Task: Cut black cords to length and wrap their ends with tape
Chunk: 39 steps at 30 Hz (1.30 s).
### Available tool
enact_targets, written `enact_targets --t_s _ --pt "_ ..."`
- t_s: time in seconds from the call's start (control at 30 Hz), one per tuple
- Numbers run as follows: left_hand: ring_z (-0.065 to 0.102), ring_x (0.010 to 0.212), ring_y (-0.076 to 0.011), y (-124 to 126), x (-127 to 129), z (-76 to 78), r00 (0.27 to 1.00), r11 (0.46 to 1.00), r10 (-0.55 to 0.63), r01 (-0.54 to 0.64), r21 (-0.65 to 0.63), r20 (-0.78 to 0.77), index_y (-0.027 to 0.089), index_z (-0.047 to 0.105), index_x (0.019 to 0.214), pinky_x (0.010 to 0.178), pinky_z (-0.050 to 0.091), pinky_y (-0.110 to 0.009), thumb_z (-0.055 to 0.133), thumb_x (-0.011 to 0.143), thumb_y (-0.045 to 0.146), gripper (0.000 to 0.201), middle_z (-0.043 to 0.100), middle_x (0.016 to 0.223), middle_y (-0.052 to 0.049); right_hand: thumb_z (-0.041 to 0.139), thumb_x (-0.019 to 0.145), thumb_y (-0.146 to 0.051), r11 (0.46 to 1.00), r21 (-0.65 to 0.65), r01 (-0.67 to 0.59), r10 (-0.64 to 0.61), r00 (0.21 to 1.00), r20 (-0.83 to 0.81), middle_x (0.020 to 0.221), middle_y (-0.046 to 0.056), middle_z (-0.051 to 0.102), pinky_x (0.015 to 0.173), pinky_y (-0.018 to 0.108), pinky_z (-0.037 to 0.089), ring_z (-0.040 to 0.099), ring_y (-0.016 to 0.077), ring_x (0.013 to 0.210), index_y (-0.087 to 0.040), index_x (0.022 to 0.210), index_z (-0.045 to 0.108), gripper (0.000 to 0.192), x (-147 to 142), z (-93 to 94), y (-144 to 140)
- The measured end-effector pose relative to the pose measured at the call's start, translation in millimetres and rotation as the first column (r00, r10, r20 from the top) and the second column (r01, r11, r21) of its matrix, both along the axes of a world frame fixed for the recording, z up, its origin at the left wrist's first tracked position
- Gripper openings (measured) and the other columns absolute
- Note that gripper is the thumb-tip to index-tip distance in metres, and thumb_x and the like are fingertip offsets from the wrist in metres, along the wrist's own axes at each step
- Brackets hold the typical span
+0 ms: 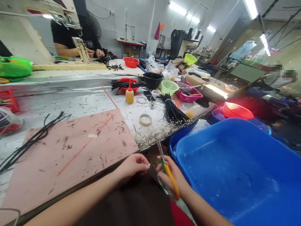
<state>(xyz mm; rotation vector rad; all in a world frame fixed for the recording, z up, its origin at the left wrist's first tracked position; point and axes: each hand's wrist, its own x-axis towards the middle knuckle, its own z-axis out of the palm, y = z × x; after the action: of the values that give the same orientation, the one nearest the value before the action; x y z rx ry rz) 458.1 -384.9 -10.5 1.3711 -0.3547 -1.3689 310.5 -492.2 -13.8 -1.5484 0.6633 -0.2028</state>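
Observation:
My left hand (136, 165) is closed in a pinch, with a small white bit (149, 164) showing at the fingertips; its kind is too small to make out. In my right hand (175, 174) lies a pair of scissors (171, 180) with yellow and green handles, the blades pointing up and away from me. Both hands hover over my lap at the table's front edge, a short gap between them. Beyond them on the table are a roll of tape (145, 119) and a bundle of black cords (172, 110) with pale tips.
A pink board (77, 138) with a red ruler-like strip (80, 152) covers the table's left front. Black cords (35, 138) lie across its edge. A large blue tub (223, 166) stands close on my right. Farther back are a glue bottle (129, 95), baskets and a person (72, 40) at a sewing machine.

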Motion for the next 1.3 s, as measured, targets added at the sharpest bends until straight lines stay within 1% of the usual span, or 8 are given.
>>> enact_targets --t_s 0.1,0.17,0.37,0.53,0.7,0.83,1.1,1.3 --pt "0.047 0.045 -0.0073 18.5 12.2 9.8 0.991 0.992 0.118 -0.115 -0.043 0.069 0.016 0.052 0.058 0.048 0.034 -0.021 0.072 0.047 0.025 0.024 0.055 0.048 0.006 0.062 0.061 -0.026 0.987 0.103 -0.125 0.118 0.991 0.067 0.071 -0.003 0.053 0.051 0.026 0.045 0.052 0.0118 0.055 -0.025 0.103 0.041 0.047 49.1 7.9 8.4" --pt "0.047 0.047 -0.0080 32.0 19.3 17.2 0.967 0.981 0.195 -0.190 -0.044 0.165 0.017 0.051 0.056 0.049 0.034 -0.022 0.071 0.048 0.026 0.024 0.055 0.049 0.006 0.062 0.061 -0.023 0.970 0.097 -0.225 0.211 0.969 0.131 0.068 -0.004 0.053 0.050 0.025 0.044 0.051 0.0110 0.053 -0.024 0.103 0.040 0.048 74.3 7.8 18.1" --pt "0.047 0.046 -0.0095 85.0 43.8 23.2 0.866 0.935 0.304 -0.352 0.053 0.397 0.018 0.052 0.062 0.045 0.037 -0.023 0.064 0.055 0.036 0.023 0.051 0.054 0.006 0.053 0.058 -0.012 0.879 -0.155 -0.452 0.477 0.849 0.227 0.063 -0.005 0.051 0.057 0.024 0.041 0.049 0.0104 0.056 -0.021 0.099 0.048 0.043 144.7 3.4 36.0" --pt "0.046 0.037 -0.0098 164.0 64.2 14.3 0.809 0.806 0.366 -0.522 0.277 0.460 0.019 0.056 0.077 0.038 0.036 -0.024 0.061 0.050 0.051 0.042 0.053 0.057 0.006 0.051 0.059 -0.016 0.851 -0.361 -0.382 0.428 0.902 0.054 0.061 -0.006 0.049 0.053 0.023 0.039 0.046 0.0102 0.053 -0.021 0.103 0.049 0.045 235.7 3.6 4.6" --pt "0.049 0.038 -0.0130 219.5 72.4 8.3 0.748 0.693 0.380 -0.620 0.368 0.545 0.021 0.061 0.071 0.039 0.041 -0.025 0.059 0.045 0.062 0.049 0.058 0.055 0.002 0.052 0.056 -0.013 0.745 -0.542 -0.389 0.361 0.918 -0.163 0.057 -0.007 0.046 0.054 0.022 0.038 0.045 0.0115 0.054 -0.022 0.102 0.052 0.047 308.0 -3.2 -21.6" --pt "0.049 0.038 -0.0139 229.7 77.8 -1.3 0.713 0.696 0.336 -0.628 0.348 0.615 0.024 0.063 0.067 0.037 0.041 -0.024 0.059 0.049 0.059 0.039 0.059 0.050 0.003 0.054 0.055 -0.013 0.700 -0.588 -0.406 0.323 0.914 -0.245 0.061 -0.005 0.050 0.056 0.023 0.038 0.047 0.0134 0.058 -0.021 0.101 0.053 0.046 330.4 -10.0 -28.1" --pt "0.049 0.043 -0.0141 242.8 78.6 -28.3 0.691 0.701 0.166 -0.584 0.408 0.703 0.026 0.061 0.066 0.042 0.038 -0.022 0.052 0.064 0.051 0.027 0.058 0.050 0.004 0.056 0.060 -0.015 0.607 -0.646 -0.463 0.326 0.886 -0.329 0.077 0.000 0.059 0.063 0.025 0.041 0.053 0.0162 0.069 -0.022 0.104 0.054 0.045 335.0 -8.5 -27.7" --pt "0.049 0.046 -0.0146 243.9 78.1 -32.3 0.687 0.705 0.121 -0.568 0.425 0.717 0.025 0.059 0.064 0.045 0.039 -0.022 0.049 0.065 0.052 0.029 0.057 0.050 0.004 0.054 0.062 -0.014 0.551 -0.683 -0.479 0.327 0.877 -0.351 0.093 0.003 0.062 0.069 0.026 0.042 0.056 0.0191 0.082 -0.023 0.104 0.056 0.043 338.7 -10.8 -25.3"
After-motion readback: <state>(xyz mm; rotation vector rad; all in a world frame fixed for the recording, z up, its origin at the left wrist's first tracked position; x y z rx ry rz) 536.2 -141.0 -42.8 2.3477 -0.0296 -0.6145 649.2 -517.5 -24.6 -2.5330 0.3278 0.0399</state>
